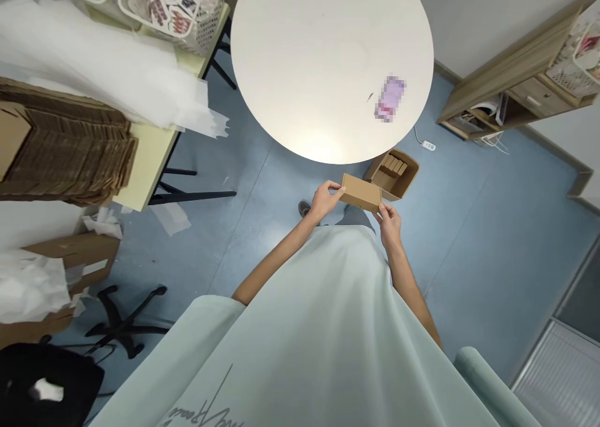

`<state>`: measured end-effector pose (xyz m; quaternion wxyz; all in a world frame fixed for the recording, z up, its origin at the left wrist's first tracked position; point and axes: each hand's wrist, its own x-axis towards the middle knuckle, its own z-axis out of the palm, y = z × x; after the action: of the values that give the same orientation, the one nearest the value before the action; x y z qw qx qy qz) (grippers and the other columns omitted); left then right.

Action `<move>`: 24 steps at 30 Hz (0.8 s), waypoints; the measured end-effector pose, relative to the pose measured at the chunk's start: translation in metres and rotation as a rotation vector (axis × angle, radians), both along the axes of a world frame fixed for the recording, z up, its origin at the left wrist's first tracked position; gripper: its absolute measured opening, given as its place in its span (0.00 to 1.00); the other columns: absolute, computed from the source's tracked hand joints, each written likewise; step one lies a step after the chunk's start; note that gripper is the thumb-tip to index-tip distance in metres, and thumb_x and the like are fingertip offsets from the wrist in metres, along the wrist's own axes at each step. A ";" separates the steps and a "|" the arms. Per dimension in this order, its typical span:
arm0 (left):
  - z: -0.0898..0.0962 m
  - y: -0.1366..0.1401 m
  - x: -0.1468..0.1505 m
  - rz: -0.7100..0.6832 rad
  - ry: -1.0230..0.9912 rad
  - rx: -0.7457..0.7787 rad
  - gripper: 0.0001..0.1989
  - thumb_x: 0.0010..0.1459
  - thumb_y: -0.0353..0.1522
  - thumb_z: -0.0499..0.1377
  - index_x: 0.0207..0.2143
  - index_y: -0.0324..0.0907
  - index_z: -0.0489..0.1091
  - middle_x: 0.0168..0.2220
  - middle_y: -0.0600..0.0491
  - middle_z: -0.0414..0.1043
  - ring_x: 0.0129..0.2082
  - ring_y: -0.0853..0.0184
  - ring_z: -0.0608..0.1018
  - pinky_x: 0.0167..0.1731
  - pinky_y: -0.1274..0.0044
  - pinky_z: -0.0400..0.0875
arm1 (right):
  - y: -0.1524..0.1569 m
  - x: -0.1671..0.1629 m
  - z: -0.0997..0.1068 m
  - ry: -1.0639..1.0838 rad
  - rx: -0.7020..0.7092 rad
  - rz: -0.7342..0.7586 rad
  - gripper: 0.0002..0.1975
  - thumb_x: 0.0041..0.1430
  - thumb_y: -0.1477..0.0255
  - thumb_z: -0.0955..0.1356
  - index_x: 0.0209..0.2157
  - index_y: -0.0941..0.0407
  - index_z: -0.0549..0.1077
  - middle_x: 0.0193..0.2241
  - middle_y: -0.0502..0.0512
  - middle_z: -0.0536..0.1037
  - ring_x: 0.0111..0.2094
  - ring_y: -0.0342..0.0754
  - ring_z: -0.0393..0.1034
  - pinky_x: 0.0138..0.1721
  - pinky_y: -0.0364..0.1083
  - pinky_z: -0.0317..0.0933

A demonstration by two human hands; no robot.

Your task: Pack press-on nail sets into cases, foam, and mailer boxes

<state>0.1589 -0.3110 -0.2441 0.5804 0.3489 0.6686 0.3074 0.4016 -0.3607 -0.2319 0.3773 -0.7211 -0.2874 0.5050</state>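
Note:
Between my two hands is a small closed brown cardboard box [360,192], held in front of my shirt just short of the round table. My left hand [327,198] grips its left end, thumb on top. At the opposite end my right hand [389,222] pinches the near right corner. Just beyond the held box, a larger open carton [407,180] stands on the floor by the table's edge, with several small brown boxes [394,164] lined up inside it. Part of that carton is hidden behind the held box.
A white round table [328,70] bears a blurred purple item [390,99]. To the left, a yellow table [145,164] carries stacked flat cardboard [75,145], white wrapping sheets [94,58] and a basket [206,20]. A wheeled chair base [124,327] is lower left; a wooden cabinet [510,70] stands right.

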 end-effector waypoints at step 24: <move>-0.084 0.118 0.353 -0.262 0.119 -0.190 0.07 0.69 0.34 0.60 0.46 0.42 0.75 0.52 0.45 0.82 0.50 0.61 0.83 0.53 0.68 0.79 | 0.103 0.364 -0.049 0.267 -0.384 -0.156 0.32 0.39 0.48 0.84 0.37 0.52 0.75 0.35 0.51 0.84 0.35 0.46 0.80 0.41 0.44 0.72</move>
<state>0.5116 -0.1935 -0.3279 0.6051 0.3945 0.6765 0.1433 0.7655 -0.2574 -0.2813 0.3058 -0.7266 -0.0772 0.6104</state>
